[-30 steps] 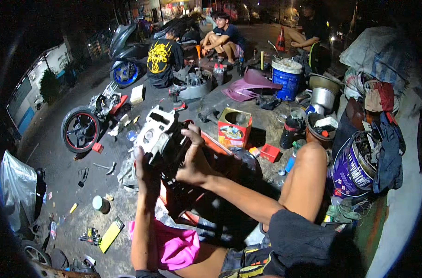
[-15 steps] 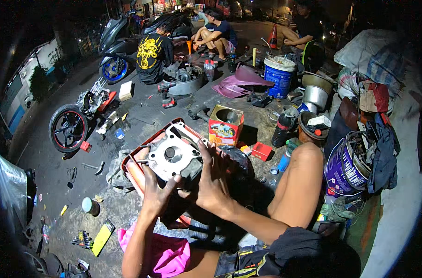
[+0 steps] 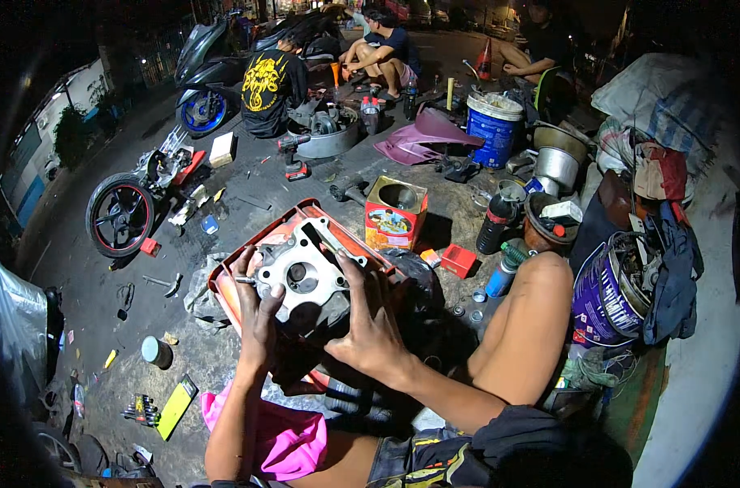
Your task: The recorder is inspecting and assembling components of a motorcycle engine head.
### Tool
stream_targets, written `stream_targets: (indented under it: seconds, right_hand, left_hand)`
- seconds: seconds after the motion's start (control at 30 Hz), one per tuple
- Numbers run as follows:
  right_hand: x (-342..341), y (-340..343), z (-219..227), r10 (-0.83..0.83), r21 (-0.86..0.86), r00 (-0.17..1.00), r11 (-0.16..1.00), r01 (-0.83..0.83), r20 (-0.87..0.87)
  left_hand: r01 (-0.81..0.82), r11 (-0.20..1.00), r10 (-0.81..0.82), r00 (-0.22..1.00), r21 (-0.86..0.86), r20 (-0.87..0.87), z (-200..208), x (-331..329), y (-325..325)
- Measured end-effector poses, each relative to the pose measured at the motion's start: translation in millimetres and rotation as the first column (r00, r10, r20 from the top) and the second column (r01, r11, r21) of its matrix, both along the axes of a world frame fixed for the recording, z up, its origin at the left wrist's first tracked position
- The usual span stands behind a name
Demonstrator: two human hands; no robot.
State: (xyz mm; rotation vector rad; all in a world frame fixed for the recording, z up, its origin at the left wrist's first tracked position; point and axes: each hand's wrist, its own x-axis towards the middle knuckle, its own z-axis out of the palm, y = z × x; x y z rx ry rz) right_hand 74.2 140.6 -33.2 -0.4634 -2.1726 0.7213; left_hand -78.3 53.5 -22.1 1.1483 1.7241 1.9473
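A metal engine cylinder block point(image 3: 319, 299) is held between my two hands, its pale flat face with a round bore turned up toward me. My left hand point(image 3: 259, 317) grips its left side, thumb on the face near the bore. Against the right side presses my right hand point(image 3: 374, 337), fingers along the edge and thumb low at the near corner. The block's underside is hidden. Beneath it lies a red-orange tray-like part point(image 3: 230, 299), partly covered by the block and my hands.
A square tin point(image 3: 396, 220) and a small red box point(image 3: 459, 260) stand beyond. At right are a purple bucket point(image 3: 602, 297) and a blue bucket point(image 3: 494, 134). Left lie a wheel point(image 3: 119, 215), a hammer point(image 3: 173, 285) and a can point(image 3: 155, 353). A cordless drill point(image 3: 293, 159) and other people are farther off.
The cylinder block has tilted slightly and sits a little lower. My left thumb has shifted from its near edge up onto the face; my right hand still grips the other side.
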Motion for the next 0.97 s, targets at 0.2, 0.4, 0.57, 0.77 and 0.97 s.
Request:
stream_targets:
  seconds: [0.2,0.4,0.57,0.77,0.97]
  right_hand:
    - [17.7,-7.7,-20.7,-0.102,0.126,0.965,0.983,0.136,-0.243]
    - [50.0,-28.4,-105.3,-0.200,-0.251,0.942,0.930,0.269,0.271]
    - [9.6,-5.3,-187.8,0.247,-0.337,0.959,0.922,-0.190,0.135]
    - [-3.0,-7.4,-149.0,0.325,-0.492,0.917,0.852,-0.178,0.230]
    - [-1.3,10.1,-174.7,0.183,-0.253,0.970,0.957,-0.139,0.158]
  left_hand:
    - [-0.127,0.990,0.131,0.990,-0.059,0.059,-4.3,-1.5,3.7]
    - [-0.249,0.932,0.282,0.955,0.264,-0.092,-24.4,-24.8,6.3]
    - [-0.369,0.818,0.403,0.915,0.440,0.018,18.3,-12.2,-3.0]
    - [-0.509,0.779,0.580,0.806,0.367,-0.114,4.7,-23.1,-27.9]
    - [-0.541,0.783,0.598,0.790,0.307,-0.136,24.7,-16.4,-43.4]
